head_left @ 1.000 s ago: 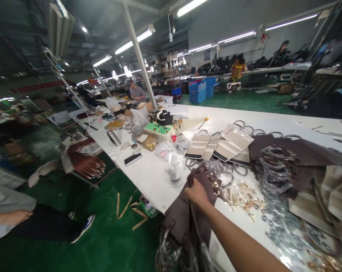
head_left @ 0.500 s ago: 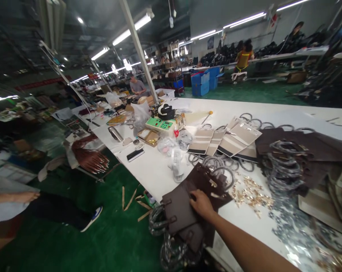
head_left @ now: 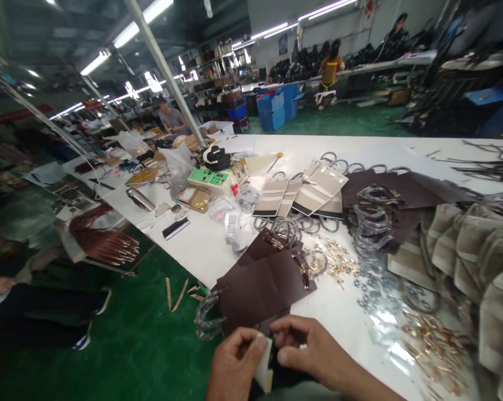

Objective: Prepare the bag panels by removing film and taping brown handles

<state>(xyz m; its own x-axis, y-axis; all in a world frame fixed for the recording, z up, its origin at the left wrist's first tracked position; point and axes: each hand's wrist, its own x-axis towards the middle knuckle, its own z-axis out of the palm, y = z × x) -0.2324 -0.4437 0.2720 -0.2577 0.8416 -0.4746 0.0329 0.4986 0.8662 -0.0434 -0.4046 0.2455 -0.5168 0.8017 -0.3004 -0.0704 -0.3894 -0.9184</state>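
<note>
While a small pale piece (head_left: 265, 368) is pinched at the table edge between the left hand (head_left: 233, 365) and right hand (head_left: 307, 350), both closed on it, it is judged light and pliable. Beyond, brown panels (head_left: 262, 278) lie flat on the white table (head_left: 402, 153); green floor (head_left: 151, 345) is seen farther off.

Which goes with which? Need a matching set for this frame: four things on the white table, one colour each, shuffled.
1 control box
2 small fan
3 stacked flat panels
4 loose clasps

a dark brown
b gold
c green top
d white

Pairs: 1-c, 2-d, 3-a, 4-b
</note>
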